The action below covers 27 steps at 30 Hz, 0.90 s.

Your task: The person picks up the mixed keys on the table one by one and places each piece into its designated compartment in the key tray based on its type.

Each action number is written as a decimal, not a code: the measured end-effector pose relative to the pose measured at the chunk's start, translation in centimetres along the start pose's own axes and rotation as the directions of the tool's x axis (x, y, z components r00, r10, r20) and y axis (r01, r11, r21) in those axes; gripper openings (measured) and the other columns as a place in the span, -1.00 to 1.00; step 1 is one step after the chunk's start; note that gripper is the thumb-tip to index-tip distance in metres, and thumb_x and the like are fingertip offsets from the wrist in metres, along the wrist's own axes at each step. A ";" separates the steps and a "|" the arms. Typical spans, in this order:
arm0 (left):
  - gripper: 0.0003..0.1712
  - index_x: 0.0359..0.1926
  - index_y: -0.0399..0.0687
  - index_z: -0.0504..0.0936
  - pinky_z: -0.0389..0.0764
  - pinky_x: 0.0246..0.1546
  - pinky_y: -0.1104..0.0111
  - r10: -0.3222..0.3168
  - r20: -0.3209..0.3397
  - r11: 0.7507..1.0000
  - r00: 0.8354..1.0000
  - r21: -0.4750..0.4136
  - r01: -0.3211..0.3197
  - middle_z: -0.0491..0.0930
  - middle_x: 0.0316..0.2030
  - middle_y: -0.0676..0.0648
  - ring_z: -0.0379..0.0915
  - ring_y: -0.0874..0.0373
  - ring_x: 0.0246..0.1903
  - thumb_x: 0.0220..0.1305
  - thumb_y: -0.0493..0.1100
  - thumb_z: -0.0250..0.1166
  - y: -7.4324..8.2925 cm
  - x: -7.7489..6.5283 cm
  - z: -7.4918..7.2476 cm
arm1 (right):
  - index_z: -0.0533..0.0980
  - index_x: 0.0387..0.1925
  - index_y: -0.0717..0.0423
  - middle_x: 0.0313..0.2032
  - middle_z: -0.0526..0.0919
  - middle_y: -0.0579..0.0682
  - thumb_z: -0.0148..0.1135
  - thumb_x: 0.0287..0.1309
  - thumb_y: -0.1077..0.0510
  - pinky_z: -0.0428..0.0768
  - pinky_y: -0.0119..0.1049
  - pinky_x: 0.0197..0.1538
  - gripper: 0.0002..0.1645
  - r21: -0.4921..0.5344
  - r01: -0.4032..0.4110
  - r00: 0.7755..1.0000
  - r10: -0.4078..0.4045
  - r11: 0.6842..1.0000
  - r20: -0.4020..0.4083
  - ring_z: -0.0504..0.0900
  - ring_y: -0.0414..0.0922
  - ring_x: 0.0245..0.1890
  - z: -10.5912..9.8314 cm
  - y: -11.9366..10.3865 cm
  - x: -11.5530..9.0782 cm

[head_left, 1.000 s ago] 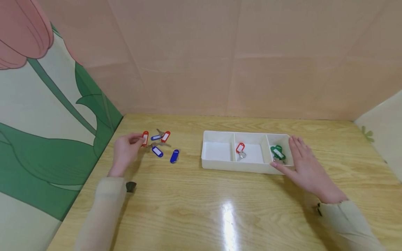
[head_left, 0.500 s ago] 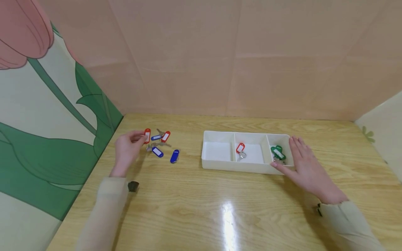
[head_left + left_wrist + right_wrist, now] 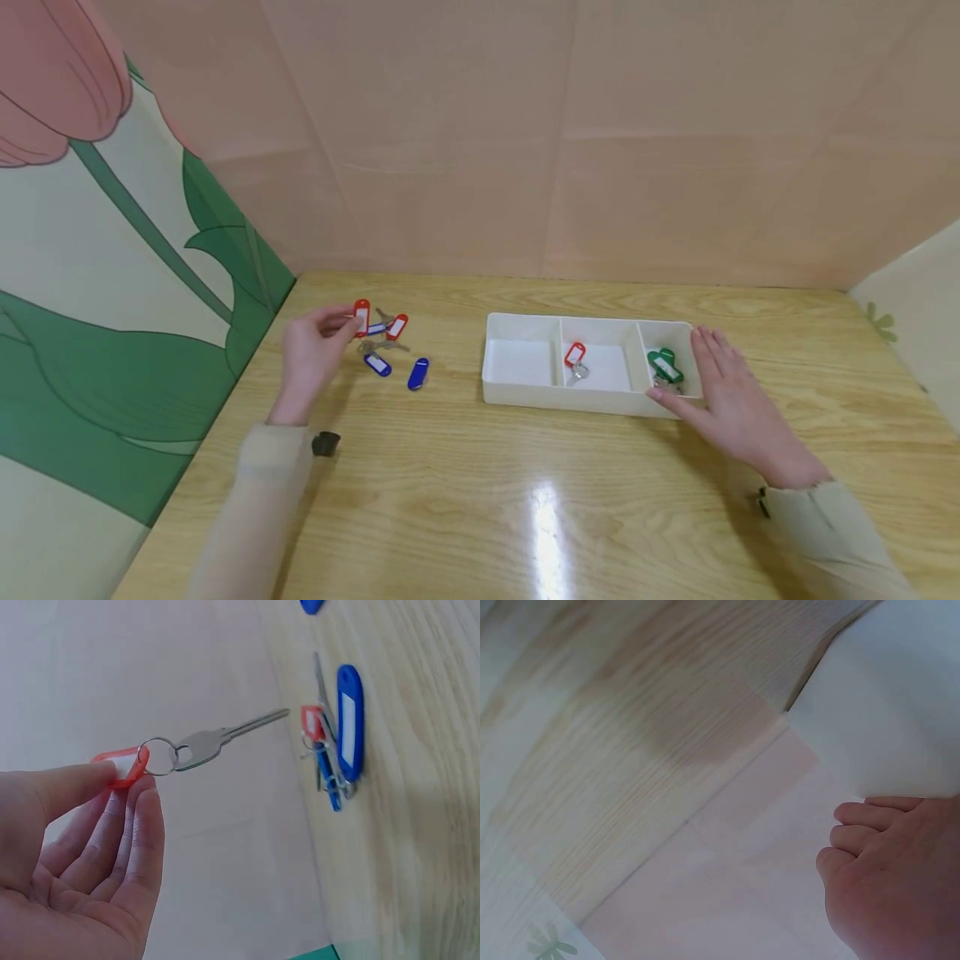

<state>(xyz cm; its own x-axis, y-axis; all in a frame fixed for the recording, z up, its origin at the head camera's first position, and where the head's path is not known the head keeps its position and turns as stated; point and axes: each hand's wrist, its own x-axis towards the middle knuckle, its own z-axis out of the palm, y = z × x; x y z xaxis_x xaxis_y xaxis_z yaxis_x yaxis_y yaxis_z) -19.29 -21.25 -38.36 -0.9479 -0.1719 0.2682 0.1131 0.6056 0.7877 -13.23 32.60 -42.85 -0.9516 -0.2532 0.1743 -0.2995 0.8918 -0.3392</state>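
Observation:
Between thumb and fingers, my left hand [image 3: 317, 354] pinches a red key tag [image 3: 129, 766] with a white label. From its ring a silver key [image 3: 202, 748] sticks out, seen in the left wrist view. Just beyond lie another red key tag [image 3: 397, 326] and several blue key tags [image 3: 378, 364] with keys on the table. My right hand [image 3: 738, 404] rests with extended fingers on the right end of a white three-compartment box [image 3: 570, 399]. In the box's middle compartment is a red key tag [image 3: 575, 354]; green key tags [image 3: 665, 365] lie in the right one.
A blue key tag [image 3: 418, 374] lies nearest the box among the loose ones. The wooden table [image 3: 450, 492] meets a pinkish wall [image 3: 555, 167] at the back. A panel with painted leaves [image 3: 112, 367] borders the left edge.
My left hand has lifted the red key tag slightly and moved it right and away, over the loose tags. My right hand and the box look unmoved.

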 end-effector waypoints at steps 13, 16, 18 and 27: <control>-0.74 0.02 -0.20 0.72 0.69 -0.20 0.35 0.061 0.004 0.998 0.998 -0.032 -0.061 0.73 -0.14 -0.14 0.67 0.07 -0.18 0.38 -0.19 0.39 1.7 -0.6 0.2 | -0.24 0.57 0.35 0.55 -0.23 0.39 0.26 0.31 -0.30 -0.36 0.07 0.51 0.29 0.003 -0.008 1.000 0.008 1.000 0.001 -0.39 0.16 0.56 -0.1 -0.1 0.0; -0.74 0.01 -0.20 0.72 0.68 -0.22 0.38 0.071 0.005 0.996 0.997 -0.045 -0.071 0.73 -0.15 -0.13 0.67 0.07 -0.18 0.37 -0.18 0.40 2.1 -0.8 0.4 | -0.25 0.57 0.35 0.55 -0.23 0.39 0.26 0.32 -0.30 -0.37 0.07 0.51 0.29 0.002 -0.007 1.000 0.007 1.000 0.002 -0.39 0.17 0.56 -0.1 -0.1 0.0; -0.74 0.00 -0.20 0.73 0.67 -0.24 0.40 0.070 0.006 0.996 0.998 -0.052 -0.069 0.74 -0.15 -0.12 0.67 0.08 -0.19 0.36 -0.16 0.41 2.3 -0.9 0.5 | -0.25 0.57 0.35 0.55 -0.23 0.39 0.26 0.32 -0.30 -0.36 0.07 0.51 0.29 0.000 -0.006 1.000 0.006 1.000 0.002 -0.40 0.16 0.56 -0.1 -0.1 0.0; -0.76 -0.06 -0.19 0.75 0.64 -0.29 0.47 0.090 0.009 0.991 0.996 -0.100 -0.089 0.74 -0.19 -0.08 0.65 0.10 -0.26 0.33 -0.15 0.44 2.8 -1.1 1.1 | -0.23 0.57 0.35 0.55 -0.21 0.40 0.27 0.31 -0.30 -0.33 0.11 0.51 0.29 0.002 -0.003 1.000 0.003 1.000 -0.008 -0.38 0.16 0.56 0.0 0.0 0.0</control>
<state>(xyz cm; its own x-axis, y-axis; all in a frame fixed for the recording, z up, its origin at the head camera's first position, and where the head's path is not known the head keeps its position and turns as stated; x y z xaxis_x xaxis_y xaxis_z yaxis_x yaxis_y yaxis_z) -18.25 -18.53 -37.06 -0.9366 -0.1092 0.3330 0.2262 0.5374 0.8124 -13.26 32.60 -42.84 -0.9518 -0.2479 0.1805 -0.2970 0.8918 -0.3414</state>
